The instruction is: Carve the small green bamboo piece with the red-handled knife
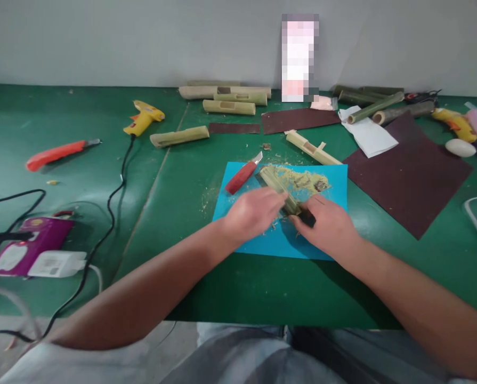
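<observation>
Bamboo (pixel 276 183) in right hand's (pixel 331 225) grip, left hand's (pixel 250 217) unclear, room before sheet's (pixel 280 246) near edge

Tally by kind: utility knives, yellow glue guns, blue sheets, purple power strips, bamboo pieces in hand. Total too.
Utility knives: 2
Yellow glue guns: 2
Blue sheet: 1
Purple power strip: 1
Bamboo piece in hand: 1
Total: 7

Pale green bamboo (pixel 277 184), bright blue sheet (pixel 338 186) at centre.
Yellow glue gun (pixel 143 118), upper left; green surface (pixel 166 197).
</observation>
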`<move>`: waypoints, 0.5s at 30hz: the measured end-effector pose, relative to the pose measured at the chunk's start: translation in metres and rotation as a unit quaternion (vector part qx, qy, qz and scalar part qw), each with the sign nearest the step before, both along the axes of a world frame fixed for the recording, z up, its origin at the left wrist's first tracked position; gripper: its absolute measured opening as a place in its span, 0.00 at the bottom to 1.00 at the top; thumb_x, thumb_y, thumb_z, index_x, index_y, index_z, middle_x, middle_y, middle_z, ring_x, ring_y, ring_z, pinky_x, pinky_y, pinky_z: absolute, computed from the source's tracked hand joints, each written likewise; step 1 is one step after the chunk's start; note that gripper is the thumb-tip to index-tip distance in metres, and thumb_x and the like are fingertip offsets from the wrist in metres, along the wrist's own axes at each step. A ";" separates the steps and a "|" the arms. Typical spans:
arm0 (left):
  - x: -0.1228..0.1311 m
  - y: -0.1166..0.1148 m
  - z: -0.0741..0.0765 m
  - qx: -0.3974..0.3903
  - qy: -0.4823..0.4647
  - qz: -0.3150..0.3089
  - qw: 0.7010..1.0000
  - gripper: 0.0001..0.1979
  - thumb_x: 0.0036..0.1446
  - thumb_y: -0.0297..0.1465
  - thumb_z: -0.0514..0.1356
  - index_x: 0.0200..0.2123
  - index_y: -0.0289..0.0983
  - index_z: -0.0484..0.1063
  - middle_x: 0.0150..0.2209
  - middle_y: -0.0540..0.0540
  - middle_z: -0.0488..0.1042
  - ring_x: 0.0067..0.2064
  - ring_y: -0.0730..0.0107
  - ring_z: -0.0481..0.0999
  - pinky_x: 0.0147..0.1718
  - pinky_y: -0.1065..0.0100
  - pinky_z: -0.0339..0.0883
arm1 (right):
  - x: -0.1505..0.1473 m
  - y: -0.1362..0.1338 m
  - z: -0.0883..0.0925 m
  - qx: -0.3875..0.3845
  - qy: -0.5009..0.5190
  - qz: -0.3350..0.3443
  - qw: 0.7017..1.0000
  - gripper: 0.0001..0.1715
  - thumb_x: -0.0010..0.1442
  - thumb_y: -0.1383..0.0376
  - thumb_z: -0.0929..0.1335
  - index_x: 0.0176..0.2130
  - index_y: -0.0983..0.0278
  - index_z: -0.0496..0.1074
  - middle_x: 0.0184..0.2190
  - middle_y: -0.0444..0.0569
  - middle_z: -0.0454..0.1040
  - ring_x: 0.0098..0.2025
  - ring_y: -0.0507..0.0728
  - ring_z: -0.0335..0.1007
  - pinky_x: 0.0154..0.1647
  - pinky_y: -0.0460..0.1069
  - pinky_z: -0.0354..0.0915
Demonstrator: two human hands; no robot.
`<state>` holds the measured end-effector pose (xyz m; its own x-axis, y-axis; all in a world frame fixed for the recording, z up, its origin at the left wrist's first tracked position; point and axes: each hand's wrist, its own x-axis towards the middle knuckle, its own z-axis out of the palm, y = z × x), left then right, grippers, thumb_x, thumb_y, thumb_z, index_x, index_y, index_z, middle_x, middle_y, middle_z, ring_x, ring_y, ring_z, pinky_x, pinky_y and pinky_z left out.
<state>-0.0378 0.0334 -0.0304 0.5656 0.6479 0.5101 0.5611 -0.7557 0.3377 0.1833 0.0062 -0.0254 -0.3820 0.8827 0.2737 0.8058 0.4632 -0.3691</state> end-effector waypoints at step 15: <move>0.001 0.001 -0.002 0.015 0.008 -0.009 1.000 0.15 0.74 0.30 0.52 0.50 0.32 0.78 0.36 0.42 0.81 0.37 0.67 0.81 0.36 0.67 0.78 | -0.001 0.000 0.002 -0.033 -0.003 -0.010 0.999 0.13 0.64 0.56 0.69 0.33 0.62 0.72 0.32 0.51 0.75 0.35 0.58 0.72 0.35 0.51 0.63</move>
<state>-0.0373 0.0339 -0.0326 0.5855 0.6216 0.5203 0.5523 -0.7757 0.3053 0.1827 0.0062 -0.0238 -0.3660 0.9060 0.2128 0.8164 0.4223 -0.3939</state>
